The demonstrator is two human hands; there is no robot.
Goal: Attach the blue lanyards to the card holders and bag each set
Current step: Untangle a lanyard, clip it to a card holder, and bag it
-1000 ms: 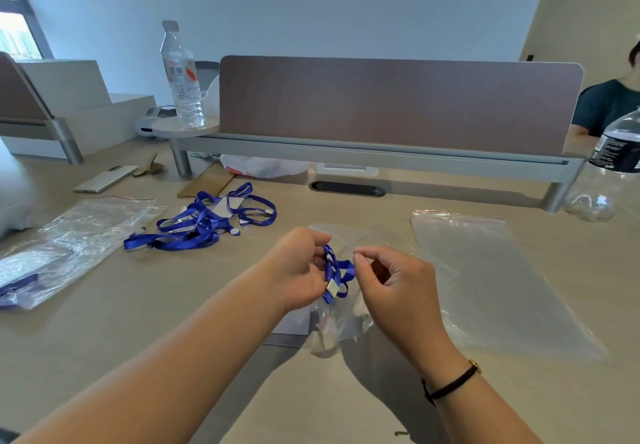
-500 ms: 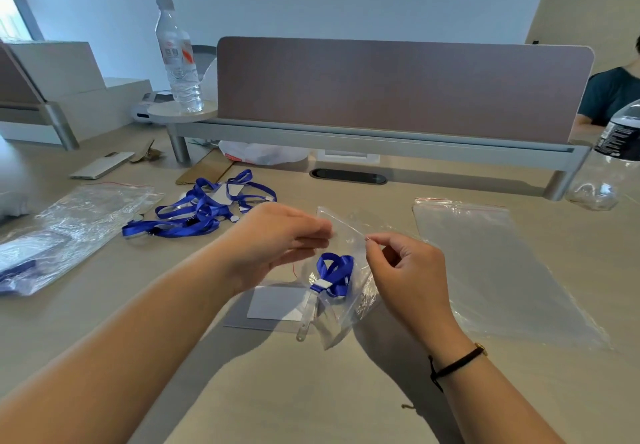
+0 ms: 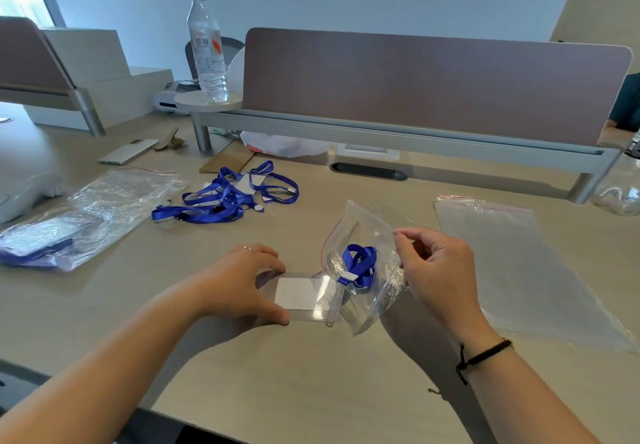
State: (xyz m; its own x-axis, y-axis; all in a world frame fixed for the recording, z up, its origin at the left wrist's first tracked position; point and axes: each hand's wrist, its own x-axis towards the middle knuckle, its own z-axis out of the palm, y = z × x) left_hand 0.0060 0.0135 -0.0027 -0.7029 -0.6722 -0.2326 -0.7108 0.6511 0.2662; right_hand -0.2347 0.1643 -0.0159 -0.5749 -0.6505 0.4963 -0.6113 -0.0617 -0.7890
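A small clear zip bag with a red seal line stands open at the desk's middle. My right hand pinches its right edge and holds it up. A folded blue lanyard lies inside the bag. A clear card holder with a white card lies flat just left of the bag, its strap end at the bag's mouth. My left hand grips the holder's left end between thumb and fingers. A pile of loose blue lanyards with holders lies further back on the left.
A large clear zip bag lies flat on the right. Another crumpled bag holding lanyard sets lies at the left. A water bottle stands on a round shelf by the brown divider panel. Another bottle stands far right.
My left hand let go of the bag's mouth and dropped to the card holder on the desk. The lanyard has sunk into the bag, which my right hand still holds.
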